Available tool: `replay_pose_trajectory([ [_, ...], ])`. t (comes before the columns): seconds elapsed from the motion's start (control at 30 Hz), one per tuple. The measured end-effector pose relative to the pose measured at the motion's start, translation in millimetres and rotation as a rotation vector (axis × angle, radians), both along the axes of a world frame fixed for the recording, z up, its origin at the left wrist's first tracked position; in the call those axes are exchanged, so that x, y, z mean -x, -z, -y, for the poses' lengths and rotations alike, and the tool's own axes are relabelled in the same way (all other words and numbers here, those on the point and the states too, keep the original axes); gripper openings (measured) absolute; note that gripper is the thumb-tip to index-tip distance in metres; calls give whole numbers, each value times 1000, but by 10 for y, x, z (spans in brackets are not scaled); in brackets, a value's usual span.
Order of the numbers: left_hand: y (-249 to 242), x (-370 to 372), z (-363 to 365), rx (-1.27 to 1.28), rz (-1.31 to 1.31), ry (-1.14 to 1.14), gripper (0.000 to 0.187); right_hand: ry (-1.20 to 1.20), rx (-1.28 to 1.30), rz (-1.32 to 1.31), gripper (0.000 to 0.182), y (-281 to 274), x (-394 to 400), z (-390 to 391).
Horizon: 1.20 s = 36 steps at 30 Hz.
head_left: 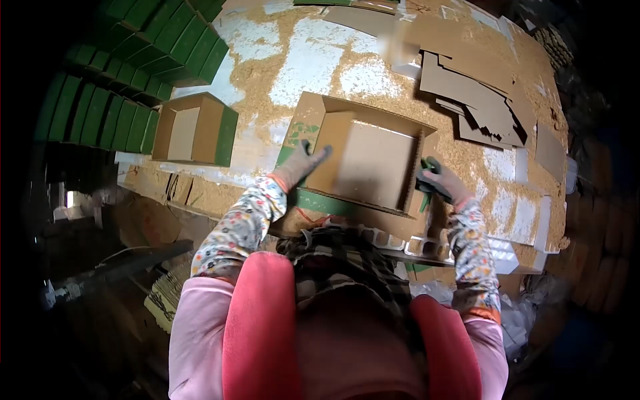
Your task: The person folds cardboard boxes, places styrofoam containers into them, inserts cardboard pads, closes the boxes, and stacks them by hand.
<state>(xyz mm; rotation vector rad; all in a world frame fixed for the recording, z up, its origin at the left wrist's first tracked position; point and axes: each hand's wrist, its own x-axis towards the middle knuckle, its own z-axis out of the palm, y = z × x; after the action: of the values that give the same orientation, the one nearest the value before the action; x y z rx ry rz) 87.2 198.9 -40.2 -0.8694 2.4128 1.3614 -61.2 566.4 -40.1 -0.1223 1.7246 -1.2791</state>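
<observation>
The left hand (303,162) lies flat, fingers stretched, pressing on the left wall of an open cardboard box (363,163) at the near edge of the table (313,57). The right hand (440,183) is closed around a green tool (427,185) just beside the box's right wall. Inside the box lies only a flat brown cardboard sheet (377,163). To the left, apart, stands a second open box (193,129) with green outer sides, a pale board on its floor. Beyond it, rows of green boxes (143,60) are stacked. Loose cardboard pieces (477,100) lie at the far right.
</observation>
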Motion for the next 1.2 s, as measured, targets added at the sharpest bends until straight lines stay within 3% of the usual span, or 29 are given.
replay_pose_trajectory([
  [0.03,268,-43,-178,55,-54,90,92,-215,-327,-652,74,606,28,147],
  [0.1,155,-49,-226,-213,-74,-26,84,-74,-73,-361,76,346,-20,470],
  [0.13,128,-93,-209,-269,-111,-32,81,-25,-132,-540,81,26,-158,544],
  [0.2,47,-170,-83,-356,-217,-76,74,124,81,-310,80,584,-169,364],
  [0.27,-39,-218,12,-264,-331,-37,67,321,378,-108,66,-347,-569,752],
  [0.33,171,-193,180,-647,-128,-165,62,548,478,311,48,-272,-756,874],
  [0.4,-181,-535,485,-665,-538,-280,51,590,503,408,52,-286,-965,988],
  [0.43,-311,-711,727,-465,-584,-277,48,627,507,454,56,-351,-1053,1155],
  [0.47,-759,-989,1053,-84,-801,-245,46,623,522,386,57,-552,-1188,1410],
  [0.53,-1003,-1408,2023,609,-1006,-543,42,603,527,269,58,-772,-1399,1821],
  [0.57,-943,-1584,2574,484,-1137,-824,39,578,528,221,58,-816,-1429,2060],
  [0.6,-820,-1743,3251,630,-1132,-1038,35,553,533,172,58,-857,-1438,2321],
  [0.67,-104,-2070,4281,-421,-1116,-1127,52,494,546,80,58,-916,-1431,2874],
  [0.7,63,-2120,4305,-404,-1007,-1053,57,457,549,34,58,-944,-1417,3130],
  [0.73,205,-2138,4346,-382,-913,-975,62,466,662,200,55,-849,-1375,3482],
  [0.77,289,-2115,4392,-354,-821,-893,68,358,616,-78,52,-856,-1423,3902],
  [0.8,382,-2058,4372,-455,-932,-943,66,299,635,-35,50,-714,-1424,4240],
  [0.83,512,-2152,4420,-560,-969,-781,52,227,631,9,48,-548,-1445,4588],
  [0.87,735,-2104,4433,-683,-1111,-1002,49,155,595,124,43,-508,-1493,4967],
  [0.9,889,-2049,4453,-799,-1255,-1219,48,272,501,132,44,-222,-1536,5371],
  [0.93,895,-2121,4448,-652,-1144,-1232,49,344,553,33,49,-125,-1704,5722],
  [0.97,1154,-2111,4407,-786,-1337,-1316,44,44,478,-267,51,-89,-1648,5774],
  [1.0,996,-2117,4214,-460,-1204,-1419,44,-194,425,-596,54,-57,-1592,5834],
  [1.03,809,-2101,3945,-135,-1054,-1467,43,-93,440,-215,54,-142,-1618,5768],
  [1.07,785,-2072,3742,-115,-905,-1538,42,78,428,144,54,-230,-1643,5715],
  [1.1,824,-2000,3415,-114,-739,-1587,41,40,420,-65,54,-14,-1604,5339],
  [1.13,990,-1951,3019,-126,-700,-1451,38,18,393,-279,55,196,-1562,4973],
  [1.17,1148,-1889,2635,-142,-675,-1308,35,-61,168,-653,58,70,-1532,4492],
  [1.2,973,-1812,2140,-40,-612,-1017,36,-21,36,-745,58,45,-1492,3981],
])
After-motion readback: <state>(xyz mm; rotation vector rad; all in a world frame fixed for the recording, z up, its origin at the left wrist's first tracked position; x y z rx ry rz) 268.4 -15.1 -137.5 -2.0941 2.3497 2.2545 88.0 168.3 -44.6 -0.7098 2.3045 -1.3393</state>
